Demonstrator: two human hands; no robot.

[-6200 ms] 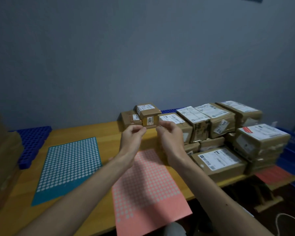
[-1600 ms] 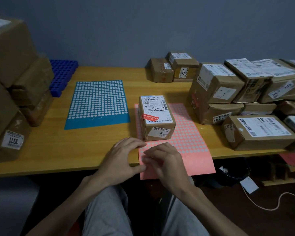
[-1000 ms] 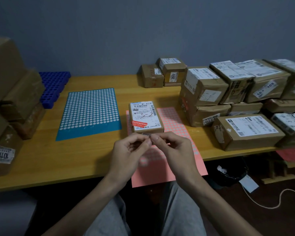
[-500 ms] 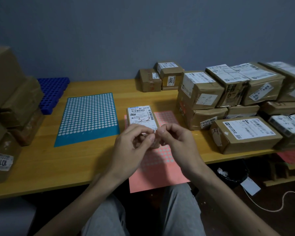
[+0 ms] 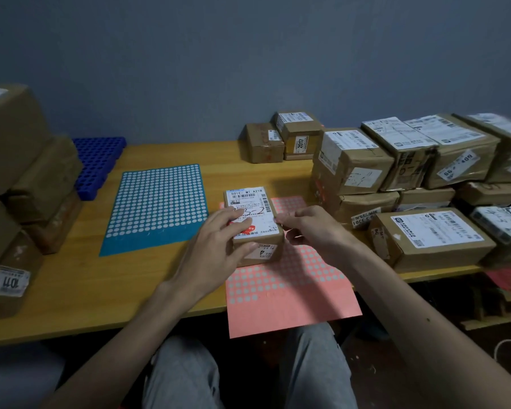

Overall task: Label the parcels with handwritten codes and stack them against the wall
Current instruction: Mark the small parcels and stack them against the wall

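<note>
Where the parcel lies: the small brown cardboard parcel, its white shipping label marked "3-2" by hand, sits flat on the far part of the pink sheet of pale round stickers, near the front of the yellow wooden table.
Pink sheet: its near end overhangs the table's front edge, above the person's grey-trousered knees.
Left hand: laid over the parcel's top from the left, fingers spread and nearly straight on the label, thumb against the near face.
Right hand: fingers curled, tips drawn together at the parcel's upper right edge; whether they pinch anything is too small to tell.
Blue sheet of white round stickers: flat on the table, left of the parcel and apart from it.
Blue plastic grid tray: back left, by the grey wall, partly behind stacked brown boxes.
Two small brown boxes: side by side at the wall, behind the parcel; one reads "2017".
Pile of labelled brown parcels: on the right, stacked two high, just beside the pink sheet.
</note>
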